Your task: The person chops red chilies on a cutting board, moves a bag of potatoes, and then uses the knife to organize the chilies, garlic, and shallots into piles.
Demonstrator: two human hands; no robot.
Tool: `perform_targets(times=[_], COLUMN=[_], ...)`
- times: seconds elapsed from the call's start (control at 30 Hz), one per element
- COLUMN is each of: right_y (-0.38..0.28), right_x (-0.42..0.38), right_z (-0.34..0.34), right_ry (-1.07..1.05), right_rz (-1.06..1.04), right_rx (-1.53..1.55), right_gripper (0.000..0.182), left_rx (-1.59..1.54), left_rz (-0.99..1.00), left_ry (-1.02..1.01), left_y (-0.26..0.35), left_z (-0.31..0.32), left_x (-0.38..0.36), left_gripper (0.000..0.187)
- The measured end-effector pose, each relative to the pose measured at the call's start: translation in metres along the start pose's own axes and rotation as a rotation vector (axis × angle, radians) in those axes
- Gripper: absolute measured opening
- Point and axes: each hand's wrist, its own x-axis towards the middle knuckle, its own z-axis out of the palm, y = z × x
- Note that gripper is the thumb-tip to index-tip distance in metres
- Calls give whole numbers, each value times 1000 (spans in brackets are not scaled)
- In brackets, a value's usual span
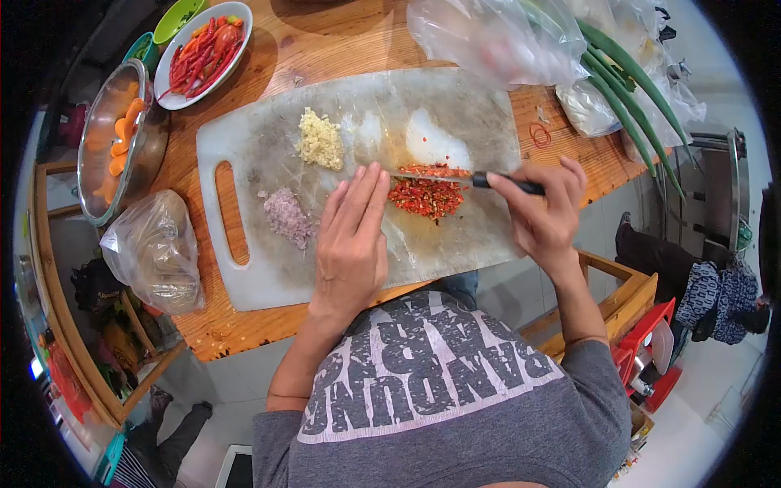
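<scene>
My right hand [547, 213] is wrapped round the black handle of a knife [482, 179]. The blade points left and lies over a heap of chopped red chilies [425, 200]. Stretched out with its fingers together, my left hand [351, 248] has its fingertips at the blade's tip; whether they press on it is hard to see. All this is on a worn white cutting board [244, 146]. Minced pale garlic [320, 140] sits above my left hand, and chopped purplish shallots [287, 218] lie to its left.
Around the board on the wooden table [582, 159] are a white plate of red chilies [205, 55], a metal bowl with orange pieces [114, 154], a tied plastic bag [156, 252], green onions [622, 89] and more plastic bags [504, 41]. Other people's legs show at both sides.
</scene>
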Motion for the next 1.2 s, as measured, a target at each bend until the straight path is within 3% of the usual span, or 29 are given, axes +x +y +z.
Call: perform_targets(times=[0.1,0.73,0.87,0.97,1.1,1.2], right_y=[-30,-35,-36,-41,-43,-41], right_x=[-1,-18,-6,-3,-39,-42], right_z=[-18,-6,-18,-17,0,4], right_ry=[-122,-52,-158,13,-36,-112], right_rz=[157,161,209,123,94,186], right_rx=[-2,7,-16,0,-43,5], right_gripper=[45,48,46,45,48,50], left_rx=[-17,-66,-84,-109,-117,-105], left_rz=[20,6,-15,-13,-2,10], left_ry=[6,33,5,6,2,12], left_y=[-3,-5,-4,-4,-6,-7], left_z=[1,8,9,6,5,7], left_x=[-2,0,-6,-5,-6,-6], left_gripper=[65,69,70,70,69,69])
